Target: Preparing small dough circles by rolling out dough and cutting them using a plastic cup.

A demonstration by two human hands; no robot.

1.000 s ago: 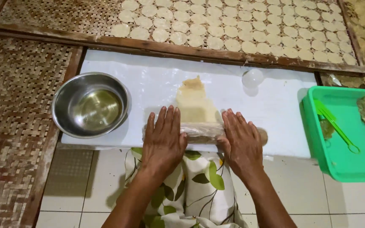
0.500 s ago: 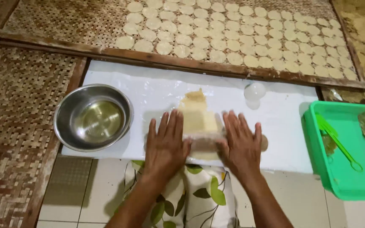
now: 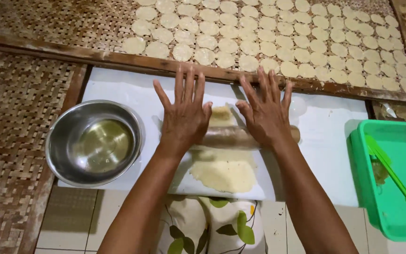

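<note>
Both hands flat, fingers spread: left hand [image 3: 184,115] and right hand [image 3: 265,112] pressing rolling pin [image 3: 231,137] over dough [image 3: 224,171] on white board [image 3: 118,89]. Near half flattened; far end remaining.

A steel bowl [image 3: 94,142] sits at the left on a white sheet [image 3: 334,141]. Beyond it, a woven bamboo tray [image 3: 62,23] carries rows of pale round discs [image 3: 278,33]. At the right, a green plastic tray [image 3: 391,188] holds a green utensil [image 3: 391,171]. Leaf-printed cloth [image 3: 212,226] lies below.

Rolling pin [image 3: 229,136] on dough [image 3: 224,173]; bowl [image 3: 94,142] left, tray [image 3: 360,160] right.
</note>
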